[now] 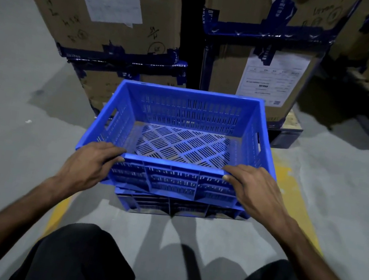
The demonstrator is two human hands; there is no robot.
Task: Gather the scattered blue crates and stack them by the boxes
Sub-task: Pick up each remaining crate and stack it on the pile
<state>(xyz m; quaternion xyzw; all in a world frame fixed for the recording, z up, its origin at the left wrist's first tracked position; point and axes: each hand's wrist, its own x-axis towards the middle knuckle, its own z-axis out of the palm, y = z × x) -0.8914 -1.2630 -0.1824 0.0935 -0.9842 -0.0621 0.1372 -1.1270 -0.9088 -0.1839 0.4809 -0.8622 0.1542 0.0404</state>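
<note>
I've got my left hand (90, 164) and right hand (255, 188) gripping the empty top crate's (182, 115) near rim, lower crate (180, 207) underneath, boxes (116, 14) at 12 o'clock.

arms: bare to past the elbows; no sleeves in view
hands (89, 161): bare; ungloved
legs (79, 260): black trousers

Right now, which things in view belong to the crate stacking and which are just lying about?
Job:
top blue crate, gripped at its near rim by left hand and right hand
lower blue crate beneath it
cardboard boxes behind

Lying about:
white scrap on the floor
yellow floor line
</note>
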